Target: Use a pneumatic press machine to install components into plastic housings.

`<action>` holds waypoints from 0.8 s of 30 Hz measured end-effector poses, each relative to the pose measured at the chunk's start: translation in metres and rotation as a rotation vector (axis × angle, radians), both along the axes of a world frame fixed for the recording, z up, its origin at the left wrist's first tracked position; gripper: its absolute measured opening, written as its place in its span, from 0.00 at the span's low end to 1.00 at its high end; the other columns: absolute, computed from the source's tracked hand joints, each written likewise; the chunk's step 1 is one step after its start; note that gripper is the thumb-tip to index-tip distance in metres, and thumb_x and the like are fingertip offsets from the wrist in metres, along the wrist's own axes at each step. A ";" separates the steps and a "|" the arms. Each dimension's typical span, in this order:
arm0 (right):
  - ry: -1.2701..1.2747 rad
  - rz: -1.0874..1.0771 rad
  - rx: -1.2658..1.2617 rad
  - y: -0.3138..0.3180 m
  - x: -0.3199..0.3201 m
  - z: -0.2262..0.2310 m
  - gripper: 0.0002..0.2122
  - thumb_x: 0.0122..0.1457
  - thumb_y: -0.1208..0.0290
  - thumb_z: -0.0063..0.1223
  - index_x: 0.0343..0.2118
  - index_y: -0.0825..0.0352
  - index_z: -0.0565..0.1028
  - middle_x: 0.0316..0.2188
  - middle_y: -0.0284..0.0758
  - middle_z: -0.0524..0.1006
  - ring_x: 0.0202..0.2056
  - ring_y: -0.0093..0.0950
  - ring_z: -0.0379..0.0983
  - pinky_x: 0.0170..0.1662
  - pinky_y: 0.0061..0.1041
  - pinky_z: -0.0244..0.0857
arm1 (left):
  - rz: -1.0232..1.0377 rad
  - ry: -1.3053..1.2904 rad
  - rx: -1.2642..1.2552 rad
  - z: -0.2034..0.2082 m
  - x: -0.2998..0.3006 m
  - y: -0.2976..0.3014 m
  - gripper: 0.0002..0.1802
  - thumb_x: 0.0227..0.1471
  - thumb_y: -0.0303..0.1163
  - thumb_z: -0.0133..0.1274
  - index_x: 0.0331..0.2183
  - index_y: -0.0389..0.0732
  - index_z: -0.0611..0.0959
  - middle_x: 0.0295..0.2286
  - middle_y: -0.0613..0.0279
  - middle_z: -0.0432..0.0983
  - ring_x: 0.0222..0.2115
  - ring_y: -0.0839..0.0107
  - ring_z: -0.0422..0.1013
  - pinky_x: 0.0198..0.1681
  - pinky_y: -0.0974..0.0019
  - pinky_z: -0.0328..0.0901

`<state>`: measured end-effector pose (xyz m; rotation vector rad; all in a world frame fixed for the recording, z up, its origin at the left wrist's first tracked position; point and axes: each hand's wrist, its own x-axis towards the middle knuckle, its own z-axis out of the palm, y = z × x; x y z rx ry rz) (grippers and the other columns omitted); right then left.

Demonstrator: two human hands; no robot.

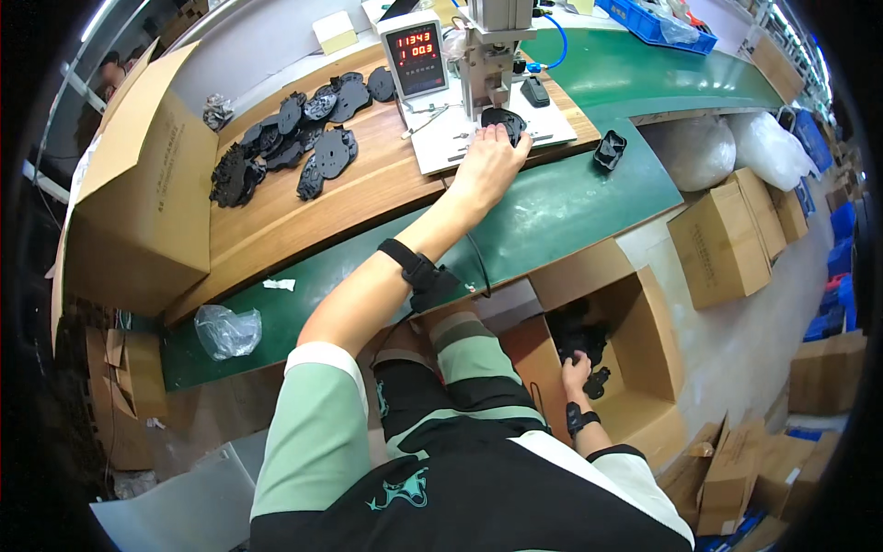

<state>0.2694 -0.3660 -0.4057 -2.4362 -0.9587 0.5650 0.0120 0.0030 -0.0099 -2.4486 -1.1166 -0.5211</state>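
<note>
At the bench press, my left hand has its fingers curled over the near edge of a black plastic part. This part lies on the white base plate, under the press head. My right hand is down inside an open cardboard box at the lower right. Its fingers are closed at a dark molded plastic part, and the exact grip is partly hidden. More black parts lie in shadow at the far side of that box.
A pile of black parts covers the wooden board left of the press, beside a counter display. One black piece sits on the green table. A large carton stands left; a plastic bag lies nearer.
</note>
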 end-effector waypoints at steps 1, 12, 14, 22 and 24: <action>-0.087 0.026 0.119 0.010 -0.001 0.012 0.15 0.54 0.73 0.54 0.47 0.65 0.75 0.47 0.44 0.74 0.50 0.45 0.70 0.55 0.43 0.64 | -0.017 0.007 -0.014 0.004 0.004 -0.002 0.22 0.53 0.23 0.51 0.52 0.38 0.76 0.42 0.38 0.78 0.44 0.46 0.78 0.49 0.54 0.73; 0.090 0.651 0.961 0.135 -0.105 0.313 0.07 0.53 0.89 0.50 0.31 0.71 0.77 0.36 0.41 0.78 0.37 0.35 0.77 0.42 0.28 0.72 | 0.075 -0.033 -0.078 0.012 -0.002 -0.006 0.22 0.51 0.26 0.53 0.50 0.37 0.77 0.36 0.43 0.79 0.40 0.52 0.79 0.44 0.58 0.73; 0.045 0.710 1.022 0.154 -0.108 0.346 0.08 0.52 0.89 0.50 0.31 0.70 0.78 0.38 0.41 0.78 0.39 0.38 0.77 0.44 0.32 0.72 | 0.068 -0.062 -0.119 0.014 -0.003 -0.004 0.21 0.51 0.26 0.54 0.49 0.37 0.78 0.36 0.43 0.79 0.40 0.52 0.79 0.44 0.58 0.73; -0.086 0.746 0.949 0.254 -0.111 0.402 0.18 0.51 0.85 0.52 0.46 0.68 0.76 0.51 0.44 0.73 0.53 0.43 0.70 0.56 0.37 0.65 | -0.023 0.033 0.062 0.004 -0.010 0.001 0.28 0.48 0.27 0.55 0.53 0.33 0.74 0.33 0.43 0.80 0.37 0.54 0.80 0.39 0.58 0.74; -0.313 0.857 0.935 0.280 -0.114 0.405 0.25 0.48 0.84 0.55 0.54 0.69 0.71 0.59 0.45 0.67 0.58 0.45 0.65 0.60 0.41 0.61 | 0.044 -0.064 -0.009 0.010 -0.003 0.005 0.28 0.48 0.27 0.57 0.52 0.31 0.72 0.30 0.47 0.81 0.33 0.58 0.81 0.35 0.59 0.75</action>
